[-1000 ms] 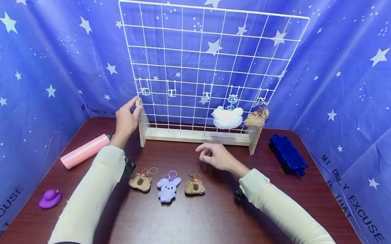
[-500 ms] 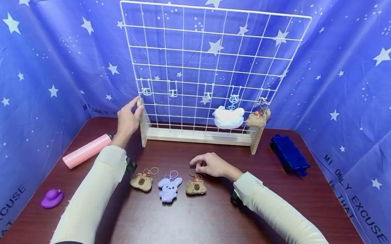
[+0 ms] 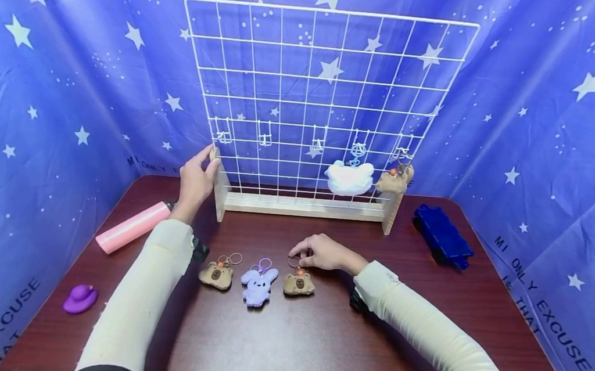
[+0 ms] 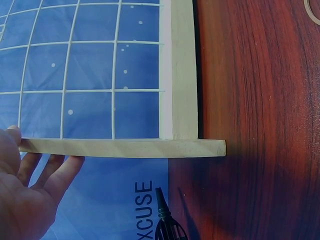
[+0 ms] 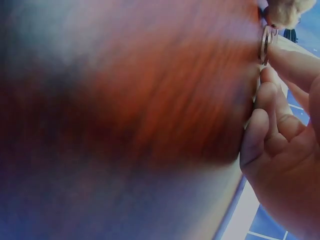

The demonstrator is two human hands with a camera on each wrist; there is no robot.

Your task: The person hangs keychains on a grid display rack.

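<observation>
My left hand (image 3: pixel 196 181) grips the wooden side post (image 4: pixel 125 148) of a white wire grid rack (image 3: pixel 262 100), thumb on one face and fingers on the other. Near the middle of the table, my right hand (image 3: pixel 326 252) pinches the metal ring (image 5: pixel 266 45) of a brown capybara plush keychain (image 3: pixel 299 284), which lies on the tabletop. To its left lie a lilac bunny keychain (image 3: pixel 258 287) and another capybara keychain (image 3: pixel 216 275). From the rack's hooks hang a white fluffy keychain (image 3: pixel 349 178) and, at the far right, a brown plush keychain (image 3: pixel 394 180).
Three hooks on the left of the grid, such as the middle hook (image 3: pixel 318 144), carry nothing. A pink cylinder (image 3: pixel 133 227) and a purple duck-like toy (image 3: pixel 80 299) lie at the left. A dark blue toy cart (image 3: pixel 442 236) stands at the right. Starry blue curtain (image 3: pixel 96 76) surrounds the table.
My right hand has come down and slightly left from in front of the rack to the ring of the right capybara keychain. The left hand keeps its hold on the post.
</observation>
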